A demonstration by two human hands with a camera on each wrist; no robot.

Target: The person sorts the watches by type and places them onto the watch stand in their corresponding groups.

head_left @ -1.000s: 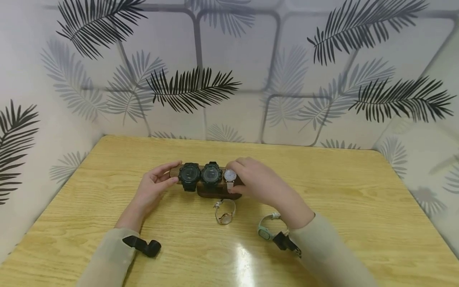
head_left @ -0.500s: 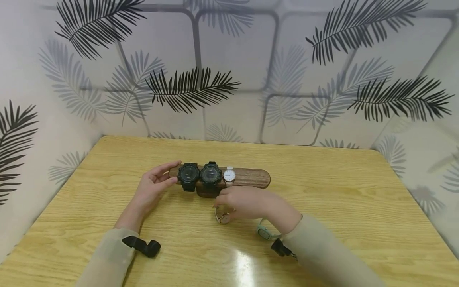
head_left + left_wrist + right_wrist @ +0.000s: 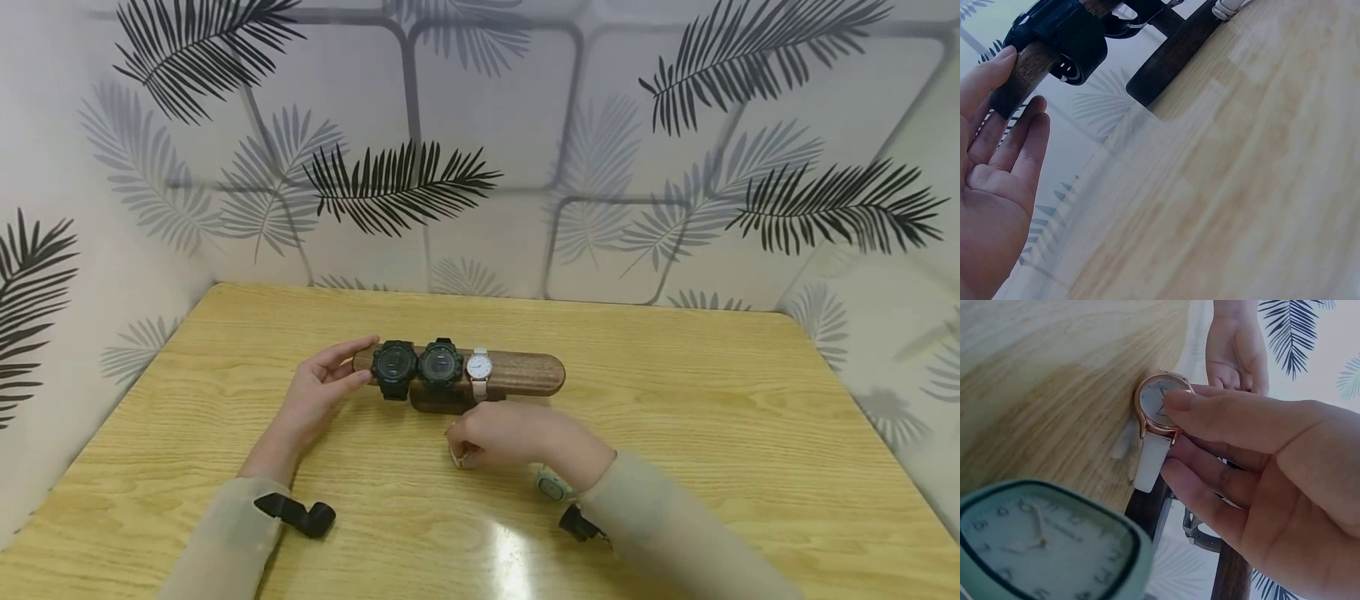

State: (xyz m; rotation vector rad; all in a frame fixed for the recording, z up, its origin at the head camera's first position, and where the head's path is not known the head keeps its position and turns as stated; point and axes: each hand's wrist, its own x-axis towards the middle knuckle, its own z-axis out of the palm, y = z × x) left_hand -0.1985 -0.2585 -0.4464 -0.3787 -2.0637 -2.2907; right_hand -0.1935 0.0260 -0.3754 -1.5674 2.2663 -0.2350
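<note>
My left hand (image 3: 313, 398) holds the left end of a dark wooden watch stand (image 3: 528, 372), thumb on one side and fingers on the other in the left wrist view. On its bar sit two chunky black watches (image 3: 395, 364) and a small white-strapped watch (image 3: 479, 367). In front of the stand, my right hand (image 3: 513, 433) pinches a rose-gold wristwatch (image 3: 1152, 459) with a white strap. The right wrist view shows the thumb on its dial edge; the hand covers most of it in the head view.
A mint-green watch (image 3: 552, 485) lies on the wooden table (image 3: 390, 517) below my right wrist, large in the right wrist view's corner. Behind the table rises a leaf-patterned wall (image 3: 487, 108). Black wrist cameras (image 3: 318, 519) are strapped to both sleeves.
My right hand has come off the small white-strapped watch on the bar, moved down toward me, and taken hold of the rose-gold watch. My left hand has stayed at the stand's end.
</note>
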